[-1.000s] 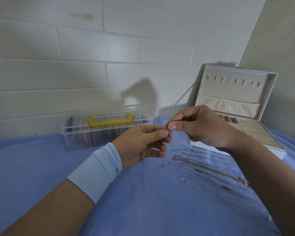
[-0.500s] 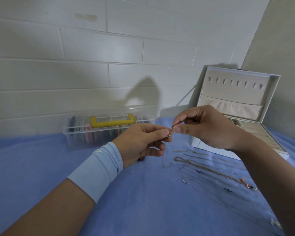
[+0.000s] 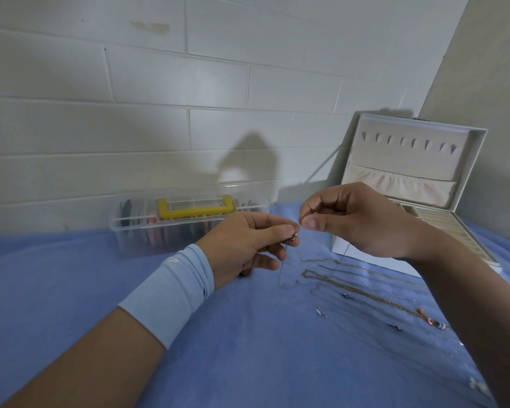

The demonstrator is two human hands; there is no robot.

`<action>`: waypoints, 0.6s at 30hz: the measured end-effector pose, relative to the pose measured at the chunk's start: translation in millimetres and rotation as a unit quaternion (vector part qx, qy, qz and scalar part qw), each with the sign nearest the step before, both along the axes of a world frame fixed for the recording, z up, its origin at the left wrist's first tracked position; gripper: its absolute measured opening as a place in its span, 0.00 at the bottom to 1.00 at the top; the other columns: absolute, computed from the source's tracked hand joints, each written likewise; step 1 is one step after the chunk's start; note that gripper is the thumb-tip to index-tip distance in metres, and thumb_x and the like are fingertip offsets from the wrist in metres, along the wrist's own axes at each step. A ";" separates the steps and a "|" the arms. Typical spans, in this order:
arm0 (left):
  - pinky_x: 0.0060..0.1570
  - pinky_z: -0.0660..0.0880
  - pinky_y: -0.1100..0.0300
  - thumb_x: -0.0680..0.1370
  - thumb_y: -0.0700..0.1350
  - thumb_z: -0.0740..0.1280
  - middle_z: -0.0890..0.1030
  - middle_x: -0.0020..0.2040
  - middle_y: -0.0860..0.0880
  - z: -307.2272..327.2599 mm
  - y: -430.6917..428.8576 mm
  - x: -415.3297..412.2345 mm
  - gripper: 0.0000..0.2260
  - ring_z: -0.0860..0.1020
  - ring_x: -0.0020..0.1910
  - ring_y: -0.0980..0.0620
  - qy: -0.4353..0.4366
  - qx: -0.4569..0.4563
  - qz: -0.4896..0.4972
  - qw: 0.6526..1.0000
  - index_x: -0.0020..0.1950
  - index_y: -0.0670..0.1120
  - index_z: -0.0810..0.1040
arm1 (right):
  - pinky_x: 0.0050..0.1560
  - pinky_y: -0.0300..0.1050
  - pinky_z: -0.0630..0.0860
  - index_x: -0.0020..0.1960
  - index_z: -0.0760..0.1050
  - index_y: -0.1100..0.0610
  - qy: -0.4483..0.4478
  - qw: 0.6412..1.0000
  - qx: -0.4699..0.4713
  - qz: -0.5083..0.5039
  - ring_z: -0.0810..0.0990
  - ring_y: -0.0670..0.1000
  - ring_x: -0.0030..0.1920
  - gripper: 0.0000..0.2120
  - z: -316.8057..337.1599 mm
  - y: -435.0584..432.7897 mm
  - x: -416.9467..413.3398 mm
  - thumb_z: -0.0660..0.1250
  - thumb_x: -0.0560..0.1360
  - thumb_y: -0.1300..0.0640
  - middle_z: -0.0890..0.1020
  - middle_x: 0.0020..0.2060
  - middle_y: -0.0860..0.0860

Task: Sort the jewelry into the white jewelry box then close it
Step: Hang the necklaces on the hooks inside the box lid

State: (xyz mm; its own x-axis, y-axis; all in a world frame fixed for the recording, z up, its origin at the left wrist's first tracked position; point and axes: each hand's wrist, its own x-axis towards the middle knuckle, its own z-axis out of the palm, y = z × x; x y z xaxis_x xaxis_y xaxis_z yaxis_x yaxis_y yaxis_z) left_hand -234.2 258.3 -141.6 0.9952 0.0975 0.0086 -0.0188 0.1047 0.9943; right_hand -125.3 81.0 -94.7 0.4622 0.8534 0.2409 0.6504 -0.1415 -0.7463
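My left hand (image 3: 252,245) pinches a thin necklace by its small pendant (image 3: 291,239), and the fine chain (image 3: 281,269) hangs down to the blue cloth. My right hand (image 3: 354,220) pinches the same chain's end right beside it, fingertips almost touching. The white jewelry box (image 3: 374,256) stands open at the right, lid up against the wall, beige compartments partly hidden behind my right wrist. A gold chain (image 3: 362,290) and several small pieces lie on the cloth in front of the box.
A clear plastic case (image 3: 136,231) with a yellow handle (image 3: 196,210) sits at the back by the white brick wall. Beads (image 3: 430,319) and small earrings (image 3: 321,313) lie scattered at the right. The blue cloth (image 3: 100,290) covers the whole surface.
My right hand has lifted slightly and drawn a little right of the left fingertips. The left hand keeps its pinch on the pendant in the same place.
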 end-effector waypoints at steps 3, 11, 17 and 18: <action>0.29 0.76 0.65 0.79 0.39 0.67 0.85 0.41 0.48 0.3 0.2 0.3 0.06 0.78 0.31 0.55 0.001 0.003 -0.003 1.000 0.48 0.44 0.84 | 0.48 0.49 0.75 0.45 0.84 0.51 -0.002 1.000 -0.010 -0.003 0.80 0.50 0.41 0.03 -0.5 0.0 1.0 0.72 0.73 0.53 0.86 0.40 0.51; 0.29 0.76 0.65 0.79 0.39 0.67 0.85 0.41 0.48 -0.9 0.2 1.5 0.05 0.78 0.31 0.55 0.005 0.008 0.000 1.000 0.50 0.42 0.83 | 0.44 0.56 0.73 0.46 0.85 0.47 -0.010 1.000 -0.026 0.010 0.75 0.57 0.40 0.10 -2.8 1.0 2.1 0.75 0.72 0.41 0.84 0.42 0.61; 0.29 0.76 0.65 0.79 0.39 0.67 0.85 0.41 0.48 -0.2 0.3 0.7 0.05 0.78 0.31 0.55 0.004 0.006 -0.001 1.000 0.49 0.42 0.83 | 0.44 0.46 0.73 0.45 0.85 0.48 -0.012 0.999 -0.037 0.011 0.76 0.50 0.38 0.10 -1.2 0.7 0.1 0.71 0.70 0.44 0.85 0.40 0.58; 0.29 0.76 0.65 0.79 0.39 0.67 0.85 0.41 0.48 0.0 0.2 0.7 0.05 0.78 0.31 0.55 0.004 0.005 -0.001 1.000 0.49 0.42 0.83 | 0.45 0.49 0.74 0.46 0.85 0.48 -0.013 0.999 -0.038 0.015 0.77 0.51 0.39 0.10 -1.1 0.5 0.1 0.71 0.70 0.44 0.85 0.41 0.58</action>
State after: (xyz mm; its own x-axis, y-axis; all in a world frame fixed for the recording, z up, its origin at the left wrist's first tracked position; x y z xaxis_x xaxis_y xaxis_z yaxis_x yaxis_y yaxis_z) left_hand -233.5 258.6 -141.6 0.9954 0.0959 0.0026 -0.0116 0.0941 0.9955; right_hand -125.2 81.5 -95.8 0.4310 0.8831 0.1857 0.6739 -0.1781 -0.7171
